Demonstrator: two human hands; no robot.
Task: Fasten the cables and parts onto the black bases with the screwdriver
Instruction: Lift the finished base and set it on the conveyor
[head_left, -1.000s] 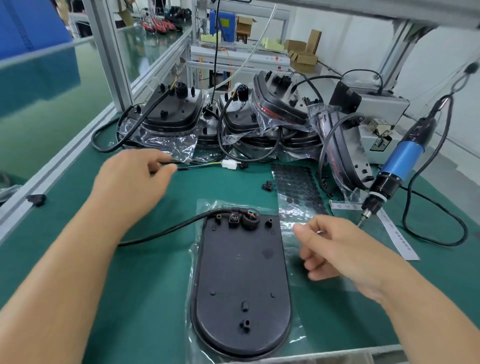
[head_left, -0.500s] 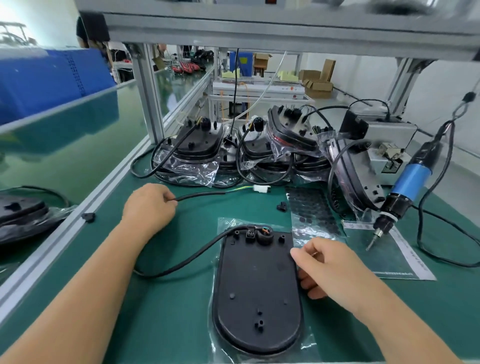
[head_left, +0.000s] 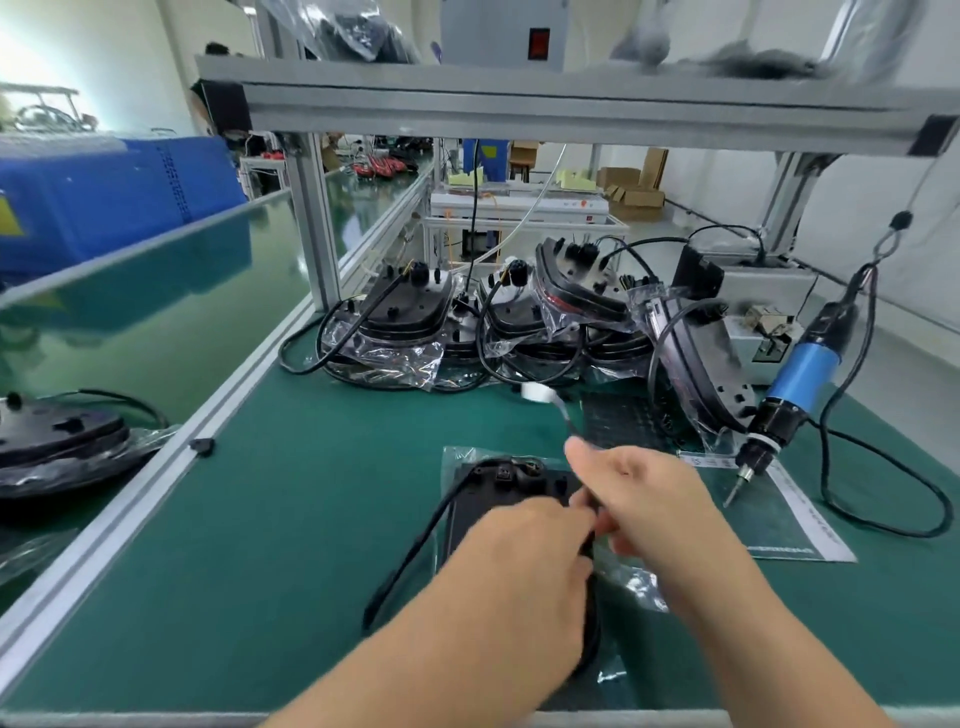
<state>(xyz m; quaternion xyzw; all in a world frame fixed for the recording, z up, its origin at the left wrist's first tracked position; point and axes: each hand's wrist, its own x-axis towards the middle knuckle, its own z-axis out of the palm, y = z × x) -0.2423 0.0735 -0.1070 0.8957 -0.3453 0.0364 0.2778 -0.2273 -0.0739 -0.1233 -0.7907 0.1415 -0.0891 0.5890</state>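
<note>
A black oval base (head_left: 498, 493) lies on a clear plastic bag near the table's front, mostly hidden under my hands. Its black cable (head_left: 415, 551) loops off the base's top left corner and comes back to my hands. My left hand (head_left: 524, 566) sits over the base with its fingers curled round the cable. My right hand (head_left: 644, 499) meets it from the right and pinches the same cable, whose white connector (head_left: 537, 391) sticks up beyond, blurred. The blue electric screwdriver (head_left: 789, 395) hangs at the right, tip down, away from both hands.
A pile of bagged black bases with cables (head_left: 498, 332) fills the back of the green table (head_left: 260, 519). More black bases (head_left: 57, 441) lie on the left bench. A dark sheet of small parts (head_left: 618, 421) lies by the screwdriver. An aluminium frame post (head_left: 317, 228) stands at back left.
My left hand has come right with the cable, over the base. My right hand has risen to meet it. The connector end has lifted off the table. The camera has tilted up.
</note>
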